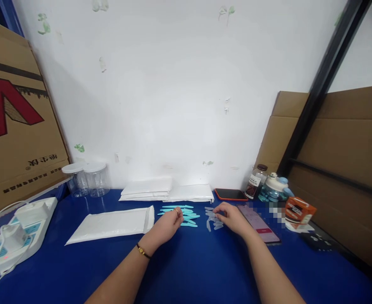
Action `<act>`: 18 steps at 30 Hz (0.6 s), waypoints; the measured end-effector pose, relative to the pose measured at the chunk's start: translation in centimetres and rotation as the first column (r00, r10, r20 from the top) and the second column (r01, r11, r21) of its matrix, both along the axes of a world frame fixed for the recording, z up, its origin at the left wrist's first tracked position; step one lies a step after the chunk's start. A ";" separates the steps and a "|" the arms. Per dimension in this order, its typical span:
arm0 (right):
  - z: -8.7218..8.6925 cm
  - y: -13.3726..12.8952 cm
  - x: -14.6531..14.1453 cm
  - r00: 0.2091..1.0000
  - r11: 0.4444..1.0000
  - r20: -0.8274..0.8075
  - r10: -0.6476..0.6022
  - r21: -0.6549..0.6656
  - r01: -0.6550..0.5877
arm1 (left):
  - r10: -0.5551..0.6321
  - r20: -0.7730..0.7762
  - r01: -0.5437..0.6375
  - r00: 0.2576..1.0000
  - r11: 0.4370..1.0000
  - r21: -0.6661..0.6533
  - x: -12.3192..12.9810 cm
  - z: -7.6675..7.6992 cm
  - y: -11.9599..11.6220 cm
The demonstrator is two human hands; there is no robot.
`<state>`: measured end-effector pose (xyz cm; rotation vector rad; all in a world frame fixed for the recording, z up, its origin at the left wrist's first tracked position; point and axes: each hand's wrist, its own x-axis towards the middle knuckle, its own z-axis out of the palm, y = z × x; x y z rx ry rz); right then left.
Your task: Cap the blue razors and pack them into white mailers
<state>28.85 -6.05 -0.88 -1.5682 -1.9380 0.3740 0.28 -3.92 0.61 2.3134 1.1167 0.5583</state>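
On the blue table point(179, 270) lies a pile of thin turquoise pieces point(190, 213). My left hand point(167, 223) is over the left side of this pile, its fingers pressed together; what they hold, if anything, is too small to make out. To the right lies a small group of translucent whitish pieces point(208, 224). My right hand point(232, 216) is at the right edge of that group, its thumb and forefinger apart and close to the pieces, with nothing visible held between them.
A white padded envelope point(110, 225) lies left, with stacked white envelopes point(148, 188) behind. Right are a large phone point(258, 223), another phone point(232, 194), a brown-capped bottle point(254, 183) and an orange box point(298, 212). Clear jars point(97, 181) and a power strip point(37, 232) stand left.
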 end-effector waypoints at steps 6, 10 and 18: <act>0.8 -0.9 -2.4 0.952 0.957 0.104 0.289 -0.054 -0.285 | 0.013 -0.030 -0.011 0.999 0.998 0.058 0.2 -0.2 0.0; 0.5 -0.6 -3.5 0.934 0.954 0.199 0.296 -0.023 -0.298 | 0.007 -0.014 -0.006 1.000 0.998 0.069 0.1 -0.1 0.1; 0.4 -0.9 -3.7 0.953 0.953 0.064 0.296 -0.093 -0.290 | -0.026 -0.118 0.036 0.993 0.996 0.085 0.2 -0.5 0.0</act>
